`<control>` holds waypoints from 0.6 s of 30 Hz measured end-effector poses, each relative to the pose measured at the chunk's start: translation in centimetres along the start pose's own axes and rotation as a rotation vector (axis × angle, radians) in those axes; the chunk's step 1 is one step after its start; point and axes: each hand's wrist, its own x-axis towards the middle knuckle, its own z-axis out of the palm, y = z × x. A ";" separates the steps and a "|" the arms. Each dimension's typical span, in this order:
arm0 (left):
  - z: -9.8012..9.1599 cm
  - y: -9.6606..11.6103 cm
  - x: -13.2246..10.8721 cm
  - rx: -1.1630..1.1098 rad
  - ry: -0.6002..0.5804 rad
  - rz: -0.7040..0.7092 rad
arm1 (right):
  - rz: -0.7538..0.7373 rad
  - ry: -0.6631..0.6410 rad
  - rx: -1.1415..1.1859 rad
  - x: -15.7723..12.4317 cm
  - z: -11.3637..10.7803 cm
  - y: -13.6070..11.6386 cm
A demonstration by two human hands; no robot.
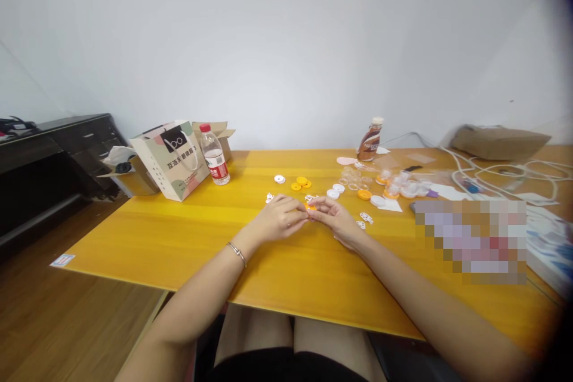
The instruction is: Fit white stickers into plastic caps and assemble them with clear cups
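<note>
Both of my hands meet over the middle of the yellow table, their fingertips closed around a small orange round piece (pixel 310 207). My left hand (pixel 283 215) grips it from the left, and my right hand (pixel 333 221) pinches it from the right. The fingers cover part of the piece, so its details are hidden. Just beyond my hands lie several orange discs (pixel 302 182) and a white disc (pixel 280 179). Small white spotted pieces (pixel 366 218) rest to the right of my right hand, and another white piece (pixel 269 197) is near my left fingers.
White discs (pixel 335 191), clear rings (pixel 353 178) and assembled clear-topped pieces (pixel 403 184) spread over the right side. A brown drink bottle (pixel 370 140) stands behind them. At left are a paper bag (pixel 172 161) and a red-capped water bottle (pixel 215 155). White cables (pixel 470 170) lie far right.
</note>
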 end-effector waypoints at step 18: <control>1.9 -4.5 -1.0 -0.271 -0.286 -0.408 | 0.030 0.061 -0.074 0.3 -0.3 0.5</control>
